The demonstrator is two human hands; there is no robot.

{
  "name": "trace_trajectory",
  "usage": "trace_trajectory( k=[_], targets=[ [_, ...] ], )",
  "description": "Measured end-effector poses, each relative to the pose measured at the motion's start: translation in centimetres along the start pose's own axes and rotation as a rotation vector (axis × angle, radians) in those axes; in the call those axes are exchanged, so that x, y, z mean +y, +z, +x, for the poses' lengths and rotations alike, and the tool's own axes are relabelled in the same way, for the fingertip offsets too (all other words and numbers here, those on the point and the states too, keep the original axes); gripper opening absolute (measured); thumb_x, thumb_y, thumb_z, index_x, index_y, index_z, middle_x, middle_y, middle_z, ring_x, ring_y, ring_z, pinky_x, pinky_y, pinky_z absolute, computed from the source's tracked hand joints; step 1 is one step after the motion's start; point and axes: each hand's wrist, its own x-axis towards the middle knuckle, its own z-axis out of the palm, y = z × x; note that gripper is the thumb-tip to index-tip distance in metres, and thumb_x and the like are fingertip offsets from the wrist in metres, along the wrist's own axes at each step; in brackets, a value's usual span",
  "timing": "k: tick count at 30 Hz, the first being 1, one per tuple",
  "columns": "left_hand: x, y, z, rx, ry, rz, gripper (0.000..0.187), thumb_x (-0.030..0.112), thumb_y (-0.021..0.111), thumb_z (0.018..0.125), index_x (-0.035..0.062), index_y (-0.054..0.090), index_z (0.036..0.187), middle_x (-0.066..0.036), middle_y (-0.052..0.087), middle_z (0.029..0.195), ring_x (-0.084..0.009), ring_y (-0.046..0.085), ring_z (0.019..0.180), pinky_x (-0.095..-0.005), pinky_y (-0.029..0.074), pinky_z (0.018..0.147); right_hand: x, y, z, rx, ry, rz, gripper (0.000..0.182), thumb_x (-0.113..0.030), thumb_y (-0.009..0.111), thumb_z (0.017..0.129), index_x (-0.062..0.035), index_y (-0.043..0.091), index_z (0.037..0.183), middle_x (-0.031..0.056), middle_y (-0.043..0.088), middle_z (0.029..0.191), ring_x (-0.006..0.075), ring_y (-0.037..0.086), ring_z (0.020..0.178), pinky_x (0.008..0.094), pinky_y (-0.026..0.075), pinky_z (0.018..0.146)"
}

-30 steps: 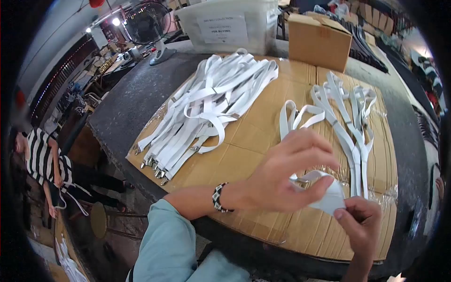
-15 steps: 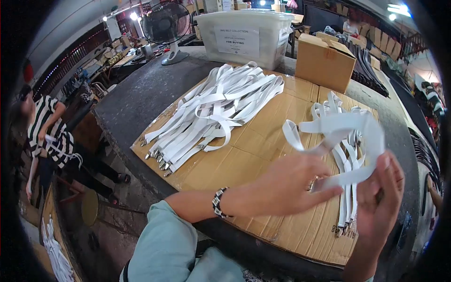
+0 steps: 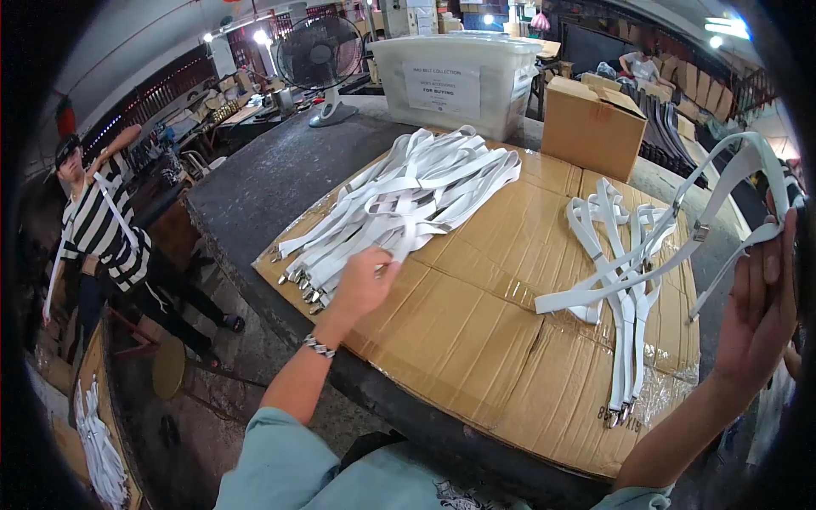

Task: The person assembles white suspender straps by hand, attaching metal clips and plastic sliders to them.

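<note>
A large pile of white elastic straps (image 3: pixel 442 174) with metal clips lies on a flattened cardboard sheet (image 3: pixel 459 314). My left hand (image 3: pixel 365 285) is at the pile's near right edge, its fingers closed on a white strap of the pile. At the far right my right hand (image 3: pixel 761 297) is raised, with a looped white strap (image 3: pixel 731 174) gripped in its fingers; the loop hangs out to the left. Beneath it, a smaller group of white straps (image 3: pixel 625 314) lies on the cardboard, with clips at its near end.
Behind the cardboard stand a lidded plastic bin (image 3: pixel 455 81), a brown box (image 3: pixel 592 127) and a fan (image 3: pixel 319 55). At the left a person (image 3: pixel 106 221) in a striped shirt holds white straps. Another person (image 3: pixel 642 68) is at the back right. A stool (image 3: pixel 168 368) stands below.
My left hand has moved left from the held strap to the large pile. My right hand has moved right and up with the strap. The striped-shirt person has raised an arm.
</note>
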Motion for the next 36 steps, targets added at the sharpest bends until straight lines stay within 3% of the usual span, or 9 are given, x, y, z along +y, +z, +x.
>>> trace_trajectory(
  k=[5,11,12,16,19,25,29,32,36],
  targets=[
    [0.7,-9.0,-1.1,-0.204,-0.261,0.027,0.024,0.013,0.069,0.082,-0.0029,0.06,0.067,-0.012,0.064,0.06,-0.0197,0.061,0.056,-0.0335,0.046,0.055,-2.8,2.0,1.4,0.021,-0.048,-0.158,0.023,-0.026,0.05,0.11,-0.005,0.06,0.11,-0.0039,0.05,0.061,0.0034,0.024,0.043,0.0228,0.021,0.038],
    [-4.0,-11.8,-2.7,0.099,-0.063,0.439,0.025,0.013,0.068,0.081,-0.0006,0.074,0.101,-0.019,0.073,0.091,-0.0341,0.064,0.074,-0.0372,0.052,0.07,-3.5,0.0,2.3,-0.017,-0.001,0.017,0.024,-0.021,0.04,0.113,-0.0025,0.054,0.104,-0.0055,0.029,0.059,0.0053,0.018,0.046,0.0234,0.017,0.04],
    [-5.1,-12.1,-2.7,-0.007,-0.046,0.384,0.041,0.016,0.072,0.081,0.0024,0.072,0.12,-0.016,0.071,0.098,-0.0269,0.063,0.079,-0.0341,0.052,0.074,-3.3,-0.4,2.4,-0.025,-0.018,0.002,0.025,-0.021,0.04,0.113,-0.0024,0.054,0.104,-0.0055,0.028,0.059,0.0054,0.017,0.047,0.0235,0.017,0.04],
    [-5.5,-12.0,-1.9,-0.359,-0.331,0.068,0.049,0.025,0.082,0.08,0.0018,0.071,0.123,-0.005,0.063,0.091,-0.0114,0.055,0.076,-0.0285,0.05,0.072,-3.2,-0.5,2.3,0.046,-0.059,-0.119,0.027,-0.022,0.039,0.113,-0.0004,0.055,0.109,-0.0055,0.027,0.059,0.0057,0.016,0.046,0.0244,0.017,0.04],
    [-3.5,-10.8,-0.3,-0.233,-0.217,0.021,0.043,0.03,0.084,0.081,0.0006,0.075,0.11,-0.002,0.06,0.077,-0.012,0.053,0.069,-0.0289,0.048,0.068,-3.6,-0.6,2.5,-0.074,-0.032,-0.036,0.028,-0.022,0.04,0.113,0.0018,0.055,0.116,-0.0055,0.026,0.058,0.0058,0.016,0.046,0.0245,0.017,0.039],
    [-3.1,-6.2,6.4,-0.232,-0.626,0.115,0.051,0.048,0.082,0.083,-0.0026,0.073,0.082,-0.003,0.058,0.056,-0.0127,0.058,0.059,-0.0318,0.049,0.061,-3.5,0.1,2.5,-0.064,-0.021,-0.001,0.032,-0.024,0.041,0.113,0.0031,0.057,0.117,-0.0046,0.034,0.058,0.0051,0.019,0.045,0.0235,0.018,0.039],
    [-6.9,-3.3,7.8,-0.194,-0.379,0.149,0.038,0.035,0.077,0.085,-0.002,0.074,0.094,-0.015,0.069,0.075,-0.0225,0.069,0.073,-0.0372,0.052,0.068,-5.4,7.7,3.4,0.983,0.087,0.22,0.032,-0.025,0.042,0.113,0.0026,0.058,0.115,-0.0031,0.043,0.062,0.0047,0.021,0.044,0.0229,0.018,0.039],
    [-6.0,-3.5,8.6,-0.005,-0.169,0.33,0.03,0.006,0.065,0.083,0.0093,0.077,0.111,-0.018,0.073,0.104,-0.0348,0.069,0.096,-0.0445,0.051,0.081,-5.3,4.8,3.0,0.643,-0.006,0.095,0.033,-0.025,0.042,0.113,0.003,0.059,0.114,-0.0023,0.046,0.064,0.0044,0.022,0.044,0.0223,0.019,0.038],
    [-2.1,-5.4,8.4,0.106,0.287,0.751,0.046,-0.003,0.06,0.082,0.0184,0.075,0.12,-0.009,0.059,0.107,-0.0283,0.058,0.105,-0.0426,0.045,0.092,-4.9,-2.1,2.9,-0.173,-0.049,0.007,0.038,-0.025,0.041,0.113,0.008,0.059,0.117,-0.0021,0.043,0.065,0.0043,0.022,0.044,0.0219,0.02,0.038]
  ],
)
